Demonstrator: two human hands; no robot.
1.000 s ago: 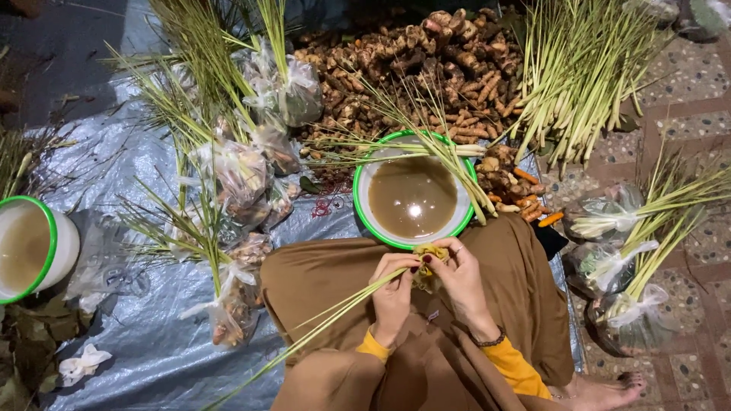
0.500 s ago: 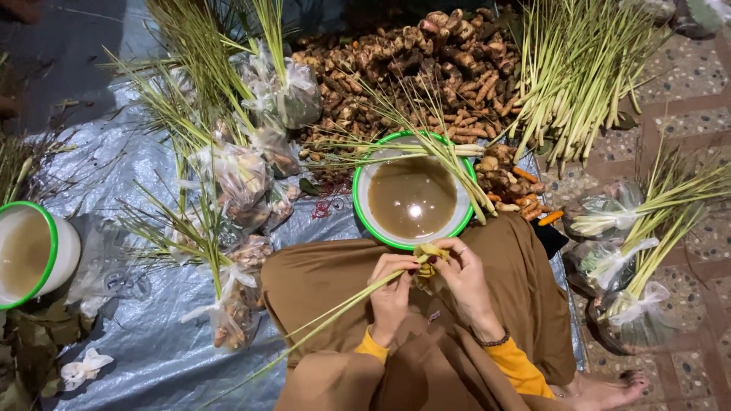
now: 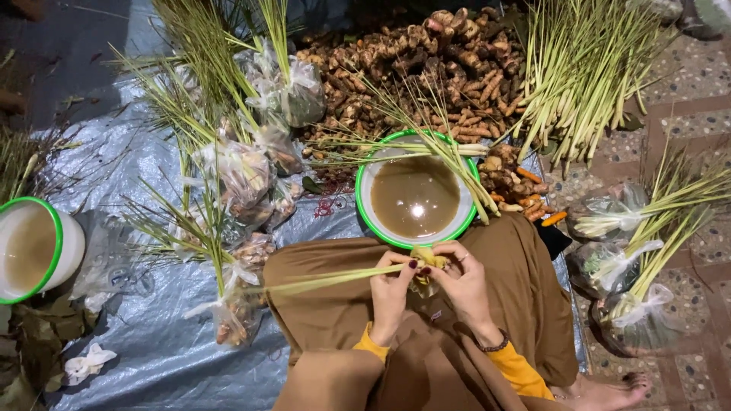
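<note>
Both hands, left hand (image 3: pixel 392 293) and right hand (image 3: pixel 461 281), pinching lemongrass stalks (image 3: pixel 327 280) and a yellow root piece (image 3: pixel 428 259) over the lap, beside the green-rimmed basin (image 3: pixel 365 183).

Viewpoint: one head-worn camera, straight above the seated person's lap.
Direction: steeply down and forward, over the bowl (image 3: pixel 416 194) to the root pile (image 3: pixel 426 61).
Nearness: close to the hands; the tarp (image 3: pixel 152 365) fills the left.

We see our left hand (image 3: pixel 392 293) and right hand (image 3: pixel 461 281) pinching a folded lemongrass stalk (image 3: pixel 335 278) just below the green-rimmed basin (image 3: pixel 416 194) of brown water. Beyond the basin lies a pile of ginger-like roots (image 3: pixel 426 61); left of it, bagged bundles (image 3: pixel 244 175) on grey tarp (image 3: pixel 152 358).
</note>
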